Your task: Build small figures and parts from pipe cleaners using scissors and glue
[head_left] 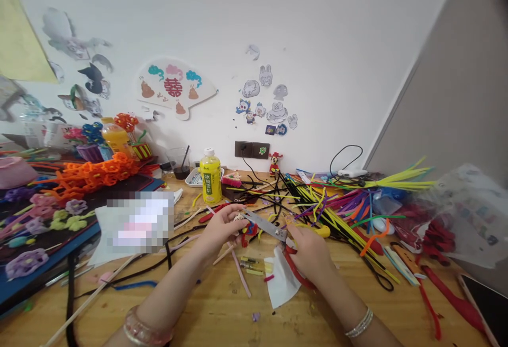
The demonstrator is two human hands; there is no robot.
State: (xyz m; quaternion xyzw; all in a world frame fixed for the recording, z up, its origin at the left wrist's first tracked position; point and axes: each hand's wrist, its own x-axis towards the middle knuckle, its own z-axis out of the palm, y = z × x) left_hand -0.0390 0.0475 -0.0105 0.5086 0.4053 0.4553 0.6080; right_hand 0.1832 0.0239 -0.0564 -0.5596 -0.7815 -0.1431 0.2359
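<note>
One small red-and-blue fuzzy figure (251,230), above the wooden surface (214,315) short of its wall-side edge, pinched in my left hand (227,224), apparently for steadiness beside red-handled steel scissors (266,225) gripped in my right hand (313,254).

Between the two forearms, the bare light-brown wooden tabletop (216,318) leaves an open lane from the lower edge up to a crumpled white paper tissue (283,286) at lower centre. Above that, silver-bladed, red-handled scissors (266,224) bridge the space between the left hand (224,225) and right hand (311,252). An upright yellow-green plastic bottle with a white cap (211,177) stands beyond the left hand. Right of centre, tangled yellow and black fuzzy stems (323,212) crowd the way; at lower left, a long pale wooden stick (91,299) slants across.
</note>
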